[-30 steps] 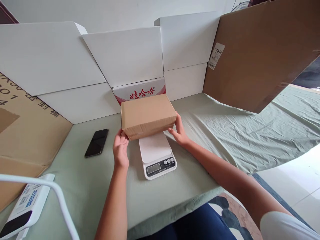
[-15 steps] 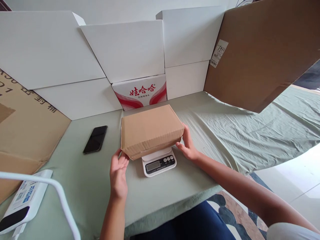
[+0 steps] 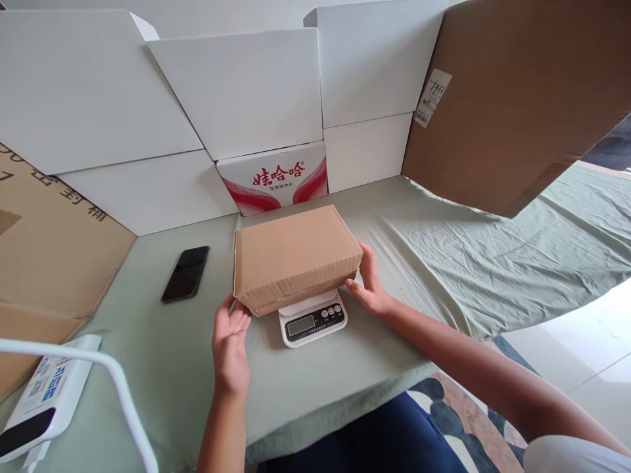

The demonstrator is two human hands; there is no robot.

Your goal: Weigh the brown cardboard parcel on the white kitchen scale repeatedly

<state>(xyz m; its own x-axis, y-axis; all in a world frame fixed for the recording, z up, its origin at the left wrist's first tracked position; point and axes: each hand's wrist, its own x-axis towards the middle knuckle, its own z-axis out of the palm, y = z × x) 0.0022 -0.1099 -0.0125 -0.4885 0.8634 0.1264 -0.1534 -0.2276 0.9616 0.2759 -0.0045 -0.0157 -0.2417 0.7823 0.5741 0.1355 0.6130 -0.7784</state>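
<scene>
A closed brown cardboard box (image 3: 298,253) sits over a white digital kitchen scale (image 3: 314,323), covering its weighing plate; whether it rests fully on it I cannot tell. The scale's display and round buttons face me, and the display looks blank. At the box's lower left corner, my left hand (image 3: 231,345) has its fingers under the edge, palm turned up, fingertips partly hidden. Gripping the right end is my right hand (image 3: 369,282), thumb on the front side and fingers around the corner.
A black phone (image 3: 186,274) lies left of the box on the green cloth (image 3: 187,368). White boxes (image 3: 236,92) and a red-and-white printed carton (image 3: 276,177) form a wall behind. Large brown cardboard (image 3: 507,98) stands at right. A power strip (image 3: 49,394) and white cable (image 3: 121,387) occupy the left front.
The left end of the box has shifted slightly left together with my left hand. My right hand stays at the right end. The whole view has moved a little.
</scene>
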